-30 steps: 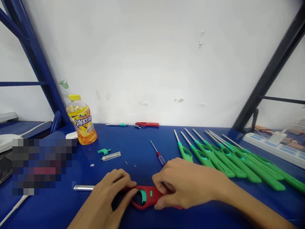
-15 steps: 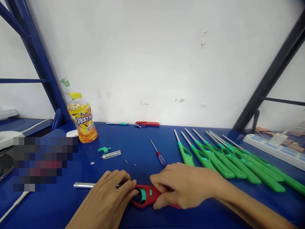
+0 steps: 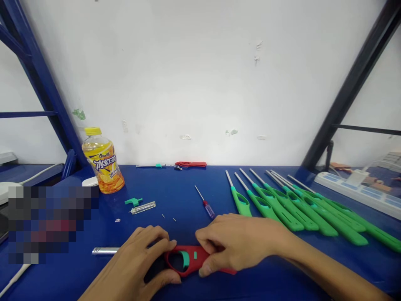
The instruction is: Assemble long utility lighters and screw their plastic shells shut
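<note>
A red long-nosed gas lighter point(image 3: 191, 271) with a green trigger lies low over the table, its metal tube point(image 3: 105, 251) pointing left. My left hand point(image 3: 140, 259) spans the front of its body, thumb below and index finger above, beside the trigger opening. The handle is pinched between the thumb and curled fingers of my right hand point(image 3: 241, 242), which hides much of it. Just beyond my right hand lies a screwdriver point(image 3: 208, 209) with a purple handle.
Several green lighters point(image 3: 291, 213) lie side by side at right. A drink bottle point(image 3: 106, 167), green trigger point(image 3: 134, 201), clear fuel tank point(image 3: 143, 207) and tiny pins point(image 3: 174, 219) are at left. Opened red lighter parts point(image 3: 191, 164) lie by the wall; a power strip point(image 3: 360, 190) stands far right.
My left thumb has moved down, away from the index finger, opening a gap between them. My right hand keeps its hold on the handle. The whole view has shifted slightly.
</note>
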{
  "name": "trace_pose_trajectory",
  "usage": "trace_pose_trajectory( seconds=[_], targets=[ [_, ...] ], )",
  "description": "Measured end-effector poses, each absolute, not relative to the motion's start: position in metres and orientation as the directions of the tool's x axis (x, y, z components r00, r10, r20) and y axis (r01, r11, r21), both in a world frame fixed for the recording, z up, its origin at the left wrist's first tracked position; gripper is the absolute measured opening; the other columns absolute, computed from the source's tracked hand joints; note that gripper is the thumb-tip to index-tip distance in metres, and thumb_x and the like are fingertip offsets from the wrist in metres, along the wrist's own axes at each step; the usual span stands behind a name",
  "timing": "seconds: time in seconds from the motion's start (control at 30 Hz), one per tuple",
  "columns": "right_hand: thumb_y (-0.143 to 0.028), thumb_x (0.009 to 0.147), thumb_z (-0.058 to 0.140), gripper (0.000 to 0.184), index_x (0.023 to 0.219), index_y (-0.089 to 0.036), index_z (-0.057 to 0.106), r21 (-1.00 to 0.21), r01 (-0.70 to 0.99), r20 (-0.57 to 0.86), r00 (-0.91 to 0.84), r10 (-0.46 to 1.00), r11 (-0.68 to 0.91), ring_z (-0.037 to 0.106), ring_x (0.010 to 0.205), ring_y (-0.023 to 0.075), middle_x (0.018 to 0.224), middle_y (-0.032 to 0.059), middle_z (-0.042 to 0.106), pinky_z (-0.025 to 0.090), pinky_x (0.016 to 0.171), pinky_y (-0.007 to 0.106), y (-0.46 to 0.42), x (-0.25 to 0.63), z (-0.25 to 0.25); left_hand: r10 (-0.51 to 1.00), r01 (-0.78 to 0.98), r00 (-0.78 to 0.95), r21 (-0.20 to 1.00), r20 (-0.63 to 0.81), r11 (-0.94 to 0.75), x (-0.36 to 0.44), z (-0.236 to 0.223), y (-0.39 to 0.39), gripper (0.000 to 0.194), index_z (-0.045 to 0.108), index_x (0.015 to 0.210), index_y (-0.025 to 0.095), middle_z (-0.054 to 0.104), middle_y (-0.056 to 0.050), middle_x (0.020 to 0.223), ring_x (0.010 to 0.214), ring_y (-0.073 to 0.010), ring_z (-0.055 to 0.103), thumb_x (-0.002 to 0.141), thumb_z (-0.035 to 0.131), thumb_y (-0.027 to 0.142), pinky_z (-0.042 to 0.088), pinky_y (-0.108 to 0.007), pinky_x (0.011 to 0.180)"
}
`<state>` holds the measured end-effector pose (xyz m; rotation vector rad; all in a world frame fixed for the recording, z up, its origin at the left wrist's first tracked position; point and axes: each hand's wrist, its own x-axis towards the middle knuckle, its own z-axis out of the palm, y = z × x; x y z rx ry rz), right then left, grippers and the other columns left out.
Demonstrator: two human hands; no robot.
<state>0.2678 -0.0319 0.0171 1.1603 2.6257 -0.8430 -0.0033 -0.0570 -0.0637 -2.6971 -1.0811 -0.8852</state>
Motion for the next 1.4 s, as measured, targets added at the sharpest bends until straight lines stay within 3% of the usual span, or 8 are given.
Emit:
trace_pose_trajectory(
  seconds=[0.3,0.47,0.6,0.7,0.83,0.97,1.2,1.4],
  targets=[
    [-0.072,0.089,0.063,0.047,0.103,-0.027,0.060,-0.465,0.643,-0.145,-0.734,0.664,0.609,0.054,0.070,0.0155,0.085,-0.0041,0.062,0.032,0.058,0.027,-0.031,0.267,0.014,0.502,0.627,0.561,0.058,0.658,-0.777,0.003,-0.063,-0.056,0.035,0.069,0.110,0.031,0.075,0.003,0.099,0.082,-0.0160,0.073,0.103,0.053,0.062,0.060,-0.025,0.074],
    [-0.065,0.094,0.059,0.039,0.095,-0.026,0.058,-0.404,0.639,-0.131,-0.749,0.650,0.655,0.046,0.058,0.0151,0.068,-0.0052,0.053,0.029,0.054,0.027,-0.034,0.262,0.012,0.421,0.600,0.568,-0.006,0.707,-0.800,0.004,-0.057,-0.057,0.028,0.069,0.116,0.028,0.074,0.001,0.101,0.088,-0.0153,0.069,0.108,0.052,0.050,0.056,-0.024,0.079],
    [-0.052,0.100,0.054,0.027,0.101,-0.025,0.059,-0.395,0.675,-0.117,-0.710,0.695,0.623,0.048,0.058,0.0153,0.067,-0.0045,0.054,0.028,0.053,0.027,-0.032,0.268,0.020,0.431,0.666,0.553,-0.068,0.713,-0.743,0.000,-0.063,-0.054,0.029,0.063,0.136,0.029,0.069,-0.004,0.127,0.117,-0.0222,0.062,0.109,0.053,0.036,0.050,-0.035,0.100],
    [-0.045,0.100,0.056,0.021,0.103,-0.025,0.060,-0.409,0.685,-0.097,-0.689,0.718,0.602,0.049,0.058,0.0141,0.066,-0.0051,0.056,0.028,0.054,0.026,-0.027,0.274,0.026,0.483,0.775,0.467,-0.081,0.741,-0.626,-0.004,-0.070,-0.047,0.040,0.054,0.147,0.025,0.062,-0.011,0.141,0.126,-0.0310,0.057,0.109,0.050,0.037,0.047,-0.048,0.101],
    [-0.048,0.101,0.057,0.024,0.100,-0.023,0.060,-0.454,0.692,-0.095,-0.664,0.742,0.561,0.048,0.054,0.0122,0.063,-0.0064,0.056,0.028,0.055,0.026,-0.023,0.279,0.031,0.487,0.852,0.390,-0.106,0.781,-0.513,-0.011,-0.077,-0.038,0.040,0.060,0.137,0.021,0.073,-0.013,0.122,0.107,-0.0330,0.067,0.110,0.043,0.045,0.051,-0.048,0.086],
    [-0.049,0.100,0.058,0.026,0.098,-0.023,0.060,-0.480,0.681,-0.088,-0.665,0.742,0.553,0.047,0.054,0.0119,0.061,-0.0072,0.055,0.030,0.057,0.026,-0.024,0.280,0.033,0.432,0.809,0.435,-0.132,0.790,-0.573,-0.016,-0.072,-0.038,0.033,0.067,0.120,0.026,0.079,-0.002,0.096,0.083,-0.0225,0.074,0.112,0.041,0.044,0.053,-0.038,0.078],
    [-0.051,0.099,0.061,0.026,0.100,-0.025,0.062,-0.456,0.636,-0.052,-0.718,0.694,0.623,0.049,0.059,0.0133,0.061,-0.0073,0.052,0.029,0.056,0.026,-0.026,0.272,0.023,0.455,0.688,0.513,-0.032,0.728,-0.725,-0.002,-0.060,-0.048,0.036,0.060,0.140,0.030,0.079,0.004,0.093,0.080,-0.0140,0.075,0.113,0.040,0.044,0.059,-0.023,0.077],
    [-0.054,0.097,0.065,0.031,0.098,-0.023,0.067,-0.491,0.653,-0.049,-0.682,0.730,0.577,0.051,0.057,0.0122,0.060,-0.0075,0.055,0.031,0.057,0.025,-0.024,0.277,0.029,0.407,0.761,0.450,-0.102,0.795,-0.641,-0.005,-0.062,-0.049,0.037,0.066,0.130,0.026,0.081,0.000,0.096,0.083,-0.0183,0.075,0.111,0.045,0.049,0.059,-0.029,0.079]
  ],
)
